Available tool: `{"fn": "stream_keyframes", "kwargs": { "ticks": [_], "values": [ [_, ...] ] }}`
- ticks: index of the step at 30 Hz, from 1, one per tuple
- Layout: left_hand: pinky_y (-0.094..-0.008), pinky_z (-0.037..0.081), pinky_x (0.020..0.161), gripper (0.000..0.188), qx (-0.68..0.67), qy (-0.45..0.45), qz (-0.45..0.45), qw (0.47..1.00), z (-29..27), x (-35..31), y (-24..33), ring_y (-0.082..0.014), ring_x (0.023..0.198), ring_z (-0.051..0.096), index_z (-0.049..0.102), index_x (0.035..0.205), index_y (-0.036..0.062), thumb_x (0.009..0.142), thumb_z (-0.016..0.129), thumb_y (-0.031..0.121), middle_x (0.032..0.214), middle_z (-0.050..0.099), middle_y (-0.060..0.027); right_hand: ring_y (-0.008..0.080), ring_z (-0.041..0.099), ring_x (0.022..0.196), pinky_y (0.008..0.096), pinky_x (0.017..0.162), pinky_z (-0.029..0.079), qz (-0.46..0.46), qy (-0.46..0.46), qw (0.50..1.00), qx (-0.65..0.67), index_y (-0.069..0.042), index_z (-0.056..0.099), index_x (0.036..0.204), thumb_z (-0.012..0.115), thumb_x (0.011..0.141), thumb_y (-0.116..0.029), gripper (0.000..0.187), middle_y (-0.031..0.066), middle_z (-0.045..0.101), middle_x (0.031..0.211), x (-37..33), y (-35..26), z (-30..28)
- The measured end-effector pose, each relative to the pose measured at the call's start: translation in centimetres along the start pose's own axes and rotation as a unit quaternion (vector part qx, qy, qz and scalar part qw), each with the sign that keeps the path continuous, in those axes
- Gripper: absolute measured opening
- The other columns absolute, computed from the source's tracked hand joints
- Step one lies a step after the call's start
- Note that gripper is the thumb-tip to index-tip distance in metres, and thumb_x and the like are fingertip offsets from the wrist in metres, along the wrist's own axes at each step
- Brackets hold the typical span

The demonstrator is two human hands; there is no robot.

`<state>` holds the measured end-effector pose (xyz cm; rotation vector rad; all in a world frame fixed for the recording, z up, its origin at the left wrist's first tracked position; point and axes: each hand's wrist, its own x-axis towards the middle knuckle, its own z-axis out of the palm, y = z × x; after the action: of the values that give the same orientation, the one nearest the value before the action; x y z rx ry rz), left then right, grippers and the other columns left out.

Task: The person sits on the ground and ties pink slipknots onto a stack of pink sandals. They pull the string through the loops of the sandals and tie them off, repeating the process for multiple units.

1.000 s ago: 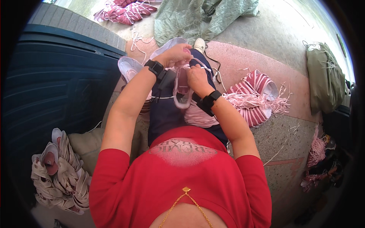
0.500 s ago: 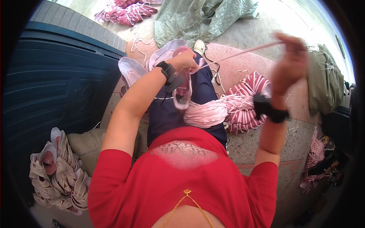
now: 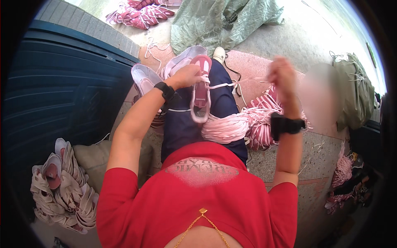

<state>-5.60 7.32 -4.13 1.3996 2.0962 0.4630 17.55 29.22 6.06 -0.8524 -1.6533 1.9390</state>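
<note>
Over my lap lies a pink shoe upper (image 3: 202, 91) with a pale edge, its tongue side up. My left hand (image 3: 188, 77) is closed on its left side near the lacing holes. From the upper, a pale pink shoelace (image 3: 223, 85) runs slackly to the right, toward my right hand (image 3: 283, 76). That hand is raised and smeared by motion, its fingers appearing closed on the lace's far end. A thick hank of pale pink shoelaces (image 3: 225, 128) rests across my thighs. Beside my left leg are pale lilac shoe uppers (image 3: 144, 78).
Dark pink laced uppers (image 3: 260, 138) lie bundled right of my leg. A blue panelled door (image 3: 70, 82) stands at left, with beige uppers (image 3: 64, 190) stacked nearby. A green sack (image 3: 223, 22) lies ahead; an olive bag (image 3: 355, 91) stands at right.
My right hand has moved inward to the left and down, and the lace has gone from taut to slack. My left hand has shifted slightly left on the upper.
</note>
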Motion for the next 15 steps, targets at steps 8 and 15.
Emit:
{"fn": "stream_keyframes", "kwargs": {
  "ticks": [8,15],
  "values": [
    [-0.0322,0.046,0.057,0.015,-0.093,0.015,0.002,0.996,-1.1,-0.4,-0.5,-0.0182,0.065,0.058,0.062,0.086,0.0019,0.079,0.064,0.016,0.072,0.059,-0.0073,0.0303,0.064,0.069,0.0391,0.065,0.051,-0.147,-0.110,0.881,-0.437,-0.007,0.065,0.089,0.057,0.079,-0.018,0.016,0.0164,0.064,0.080,-2.9,13.7,14.7],
    [-0.0187,0.029,0.036,0.020,-0.413,-0.028,-0.212,0.885,-2.2,-3.0,-1.0,-0.0040,0.041,0.041,0.057,0.104,0.0039,0.087,0.057,0.016,0.069,0.055,-0.0011,0.0257,0.066,0.068,0.0345,0.054,0.051,-0.208,-0.137,0.766,-0.593,-0.005,0.061,0.078,0.059,0.075,-0.012,0.009,0.0125,0.064,0.076,-2.0,15.1,17.5]
  ]
}}
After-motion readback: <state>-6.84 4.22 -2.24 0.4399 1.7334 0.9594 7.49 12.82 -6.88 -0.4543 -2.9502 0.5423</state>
